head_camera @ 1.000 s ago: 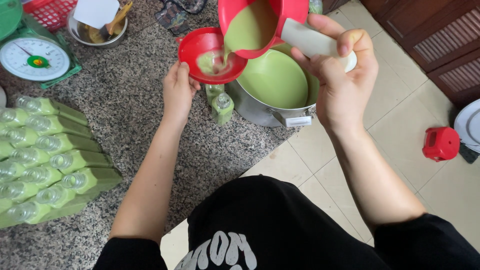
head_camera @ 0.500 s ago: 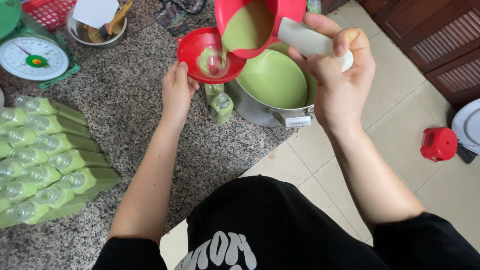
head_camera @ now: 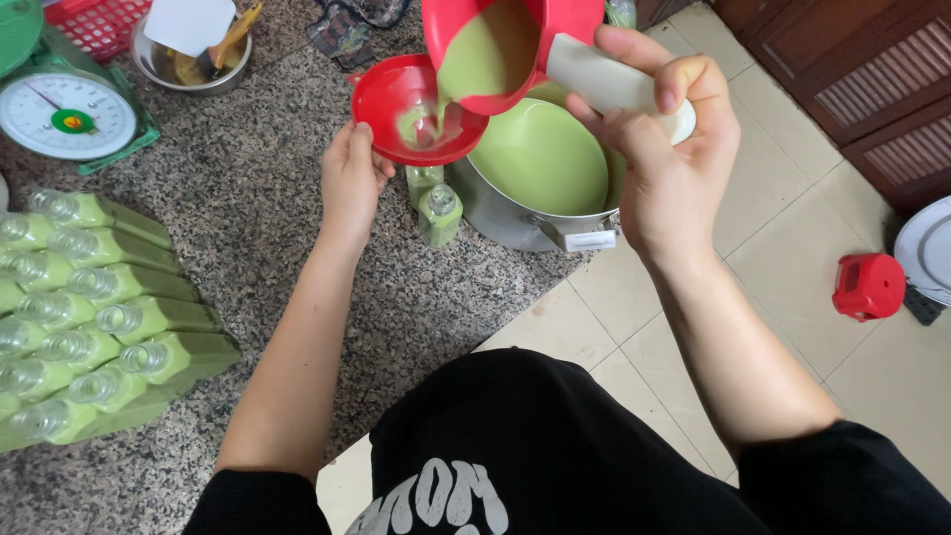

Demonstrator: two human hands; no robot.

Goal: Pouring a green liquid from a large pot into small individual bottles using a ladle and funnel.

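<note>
Gripping white handle of red jug (head_camera: 515, 45) tight in my right hand (head_camera: 669, 163), jug tilted, green liquid running into red funnel (head_camera: 416, 109). My left hand (head_camera: 352, 183) pinches funnel rim, fingers closed on it. Funnel sits above small bottle (head_camera: 421, 183) on granite counter (head_camera: 258, 267); second bottle (head_camera: 441, 213) just beside. Steel pot (head_camera: 540, 168) of green liquid under jug. Filled bottles (head_camera: 99, 317) lie in rows far left, scale (head_camera: 64, 119) beyond.

White label (head_camera: 590, 240) on pot front; filled bottles (head_camera: 99, 307) stacked left
</note>
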